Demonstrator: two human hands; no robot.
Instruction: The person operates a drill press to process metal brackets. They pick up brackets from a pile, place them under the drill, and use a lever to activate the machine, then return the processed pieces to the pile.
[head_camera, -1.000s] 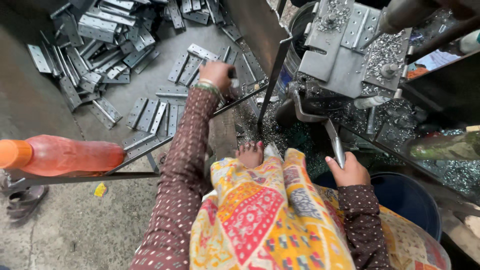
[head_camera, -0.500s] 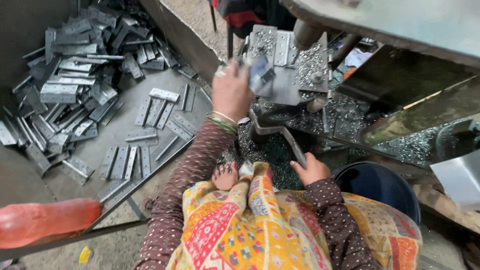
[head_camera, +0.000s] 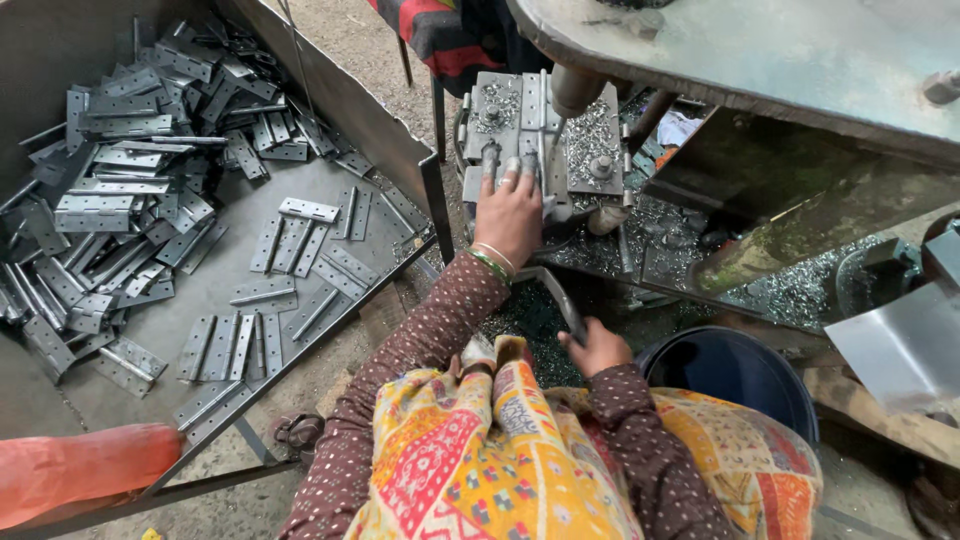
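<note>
— What are your hands doing at the press?

— My left hand (head_camera: 508, 212) is lying flat on the metal jig plate (head_camera: 520, 125) of the press, fingers spread and stretched forward, the tips pressing on a small grey metal piece (head_camera: 528, 165) at the plate's near edge. I cannot tell whether that piece is a hinge leaf; my fingers are covering most of it. My right hand (head_camera: 598, 347) is wrapping around the lower end of a flat steel lever (head_camera: 560, 298), fingers curled shut on it, just beside my knee.

— And the plate itself?

— It is sitting under the round grey ram (head_camera: 574, 90), with bolts and bright metal chips (head_camera: 592, 135) lying on its right half. More chips are covering the bed of the machine (head_camera: 790, 290) to the right.

— What is lying around you?

— To my left a big steel tray (head_camera: 215, 290) is holding a heap of grey hinge leaves (head_camera: 130, 180), piled thick toward its far left corner and scattered thinner along its near right edge. A dark blue bucket (head_camera: 735, 370) is standing just beside my right elbow. An orange bundle (head_camera: 85, 470) is resting at the tray's near left corner.
</note>
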